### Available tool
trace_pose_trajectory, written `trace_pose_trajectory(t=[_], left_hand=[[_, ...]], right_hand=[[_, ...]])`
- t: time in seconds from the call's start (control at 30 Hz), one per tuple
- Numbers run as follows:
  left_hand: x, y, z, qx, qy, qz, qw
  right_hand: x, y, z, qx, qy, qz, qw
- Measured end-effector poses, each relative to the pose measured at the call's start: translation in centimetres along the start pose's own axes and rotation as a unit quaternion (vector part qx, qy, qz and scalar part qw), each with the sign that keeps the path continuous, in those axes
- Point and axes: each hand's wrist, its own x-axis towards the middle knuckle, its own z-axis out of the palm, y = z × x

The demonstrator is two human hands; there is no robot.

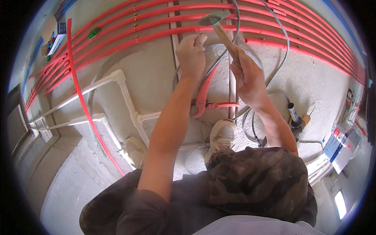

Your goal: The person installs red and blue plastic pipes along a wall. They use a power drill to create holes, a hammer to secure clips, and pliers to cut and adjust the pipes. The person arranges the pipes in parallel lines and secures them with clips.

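My right hand (249, 80) is wrapped round the wooden handle of a hammer (226, 40). Its grey metal head is raised over the lowest of the long red pipes (172, 31). Just left of the hammer, my left hand (191, 55) is closed in a pinch beside that pipe. A tiny yellowish tip shows at its fingertips; what it belongs to is too small to name. Between my forearms, a red-handled pipe cutter (202, 93) lies on the floor, its handles spread apart.
White pipes (127, 92) run along the floor at left, crossed by a loose red pipe (78, 88). Grey cables (282, 49) loop at right near a power tool (298, 122). A box (58, 37) stands far left. My shoes (222, 135) are below the cutter.
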Motion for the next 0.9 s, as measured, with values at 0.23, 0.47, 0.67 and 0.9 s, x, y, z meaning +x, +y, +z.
trace_pose_trajectory(t=[0.23, 0.47, 0.67, 0.9], left_hand=[[0.0, -0.8, 0.7, 0.014, 0.017, 0.015, 1.000], [-0.1, -0.5, 0.7, 0.040, 0.031, 0.008, 0.999], [-1.2, 1.2, 0.4, 0.104, 0.054, 0.085, 0.989], [-1.2, 0.9, 1.1, 0.131, 0.089, 0.082, 0.984]], right_hand=[[1.0, 1.5, 1.2, -0.025, 0.012, -0.052, 0.998], [1.1, 3.0, 1.9, -0.063, -0.008, -0.026, 0.998], [0.0, 2.8, 1.5, -0.028, 0.088, -0.145, 0.985], [0.3, 2.1, 1.7, -0.005, 0.050, -0.109, 0.993]])
